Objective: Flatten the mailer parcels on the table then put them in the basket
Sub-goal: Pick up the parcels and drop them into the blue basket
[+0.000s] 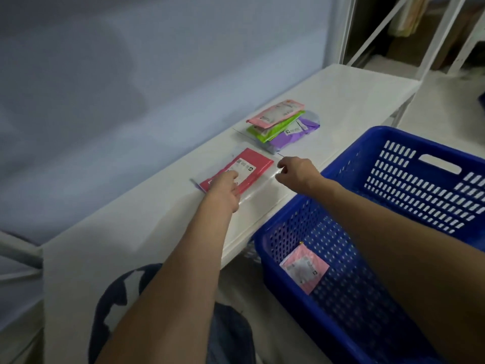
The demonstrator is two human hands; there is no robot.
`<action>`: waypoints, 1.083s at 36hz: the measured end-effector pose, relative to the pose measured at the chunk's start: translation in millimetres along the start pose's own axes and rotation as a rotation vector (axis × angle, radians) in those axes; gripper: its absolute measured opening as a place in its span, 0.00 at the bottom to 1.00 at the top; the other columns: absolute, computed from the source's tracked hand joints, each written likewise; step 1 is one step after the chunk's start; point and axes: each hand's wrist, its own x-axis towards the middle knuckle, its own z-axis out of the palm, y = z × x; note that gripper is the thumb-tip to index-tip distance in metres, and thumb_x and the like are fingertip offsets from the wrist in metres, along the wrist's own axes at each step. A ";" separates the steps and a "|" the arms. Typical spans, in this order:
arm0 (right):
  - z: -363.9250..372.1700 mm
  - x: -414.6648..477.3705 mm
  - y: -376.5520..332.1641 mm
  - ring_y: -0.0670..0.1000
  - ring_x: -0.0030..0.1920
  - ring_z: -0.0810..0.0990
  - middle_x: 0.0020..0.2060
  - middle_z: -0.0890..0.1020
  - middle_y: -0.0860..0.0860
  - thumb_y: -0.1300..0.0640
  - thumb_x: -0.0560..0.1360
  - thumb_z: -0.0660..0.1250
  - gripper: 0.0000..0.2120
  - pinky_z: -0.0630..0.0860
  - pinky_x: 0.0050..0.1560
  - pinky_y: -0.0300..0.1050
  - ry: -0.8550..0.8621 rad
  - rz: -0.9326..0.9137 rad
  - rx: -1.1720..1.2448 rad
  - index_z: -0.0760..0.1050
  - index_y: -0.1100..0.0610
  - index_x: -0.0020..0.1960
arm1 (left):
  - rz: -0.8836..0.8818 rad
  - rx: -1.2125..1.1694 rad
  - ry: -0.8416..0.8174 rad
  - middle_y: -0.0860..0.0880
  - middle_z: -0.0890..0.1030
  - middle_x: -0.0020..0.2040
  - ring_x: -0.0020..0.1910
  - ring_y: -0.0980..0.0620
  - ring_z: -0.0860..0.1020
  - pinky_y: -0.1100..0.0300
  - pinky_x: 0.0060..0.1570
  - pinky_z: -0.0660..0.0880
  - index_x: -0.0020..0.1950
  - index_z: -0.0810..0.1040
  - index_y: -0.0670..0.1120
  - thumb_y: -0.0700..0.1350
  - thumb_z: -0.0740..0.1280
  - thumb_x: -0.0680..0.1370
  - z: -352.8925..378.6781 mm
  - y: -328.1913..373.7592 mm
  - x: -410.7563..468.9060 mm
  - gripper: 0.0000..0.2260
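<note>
Now my left hand lies flat, fingers straight, pressing the red mailer parcel onto the table. My right hand, fingers curled, seems to pinch the far corner of its clear sleeve. The parcel's long axis runs away toward the right. The basket stands on my right, nearer that hand.

The blue perforated plastic basket runs off the frame's right and bottom edges. The left hand covers the lower end of the red flat mailer, whose white label is too blurred to read. The purple plastic mailer lies mostly hidden under the green plastic mailer.
</note>
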 end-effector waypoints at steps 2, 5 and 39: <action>0.1 9.7 -9.5 0.56 0.57 0.78 0.59 0.79 0.56 0.52 0.78 0.63 0.20 0.76 0.56 0.47 0.007 -0.035 -0.035 0.70 0.57 0.69 | 0.017 -0.021 0.025 0.44 0.80 0.44 0.44 0.46 0.81 0.61 0.36 0.78 0.62 0.75 0.39 0.40 0.62 0.79 -11.7 6.1 6.5 0.13; 2.4 25.5 -19.9 0.56 0.57 0.78 0.60 0.79 0.57 0.55 0.78 0.64 0.20 0.73 0.52 0.43 0.033 -0.068 -0.081 0.71 0.59 0.68 | 0.031 -0.048 0.132 0.38 0.83 0.47 0.39 0.41 0.83 0.51 0.35 0.81 0.58 0.77 0.36 0.36 0.64 0.75 -25.7 10.9 18.3 0.13; 31.1 66.2 -20.1 0.56 0.60 0.76 0.62 0.77 0.57 0.51 0.77 0.66 0.22 0.74 0.61 0.47 -0.002 0.175 0.247 0.71 0.59 0.68 | -0.036 -0.120 0.151 0.44 0.80 0.42 0.35 0.47 0.79 0.54 0.28 0.75 0.61 0.74 0.44 0.32 0.61 0.78 -43.5 5.9 56.8 0.14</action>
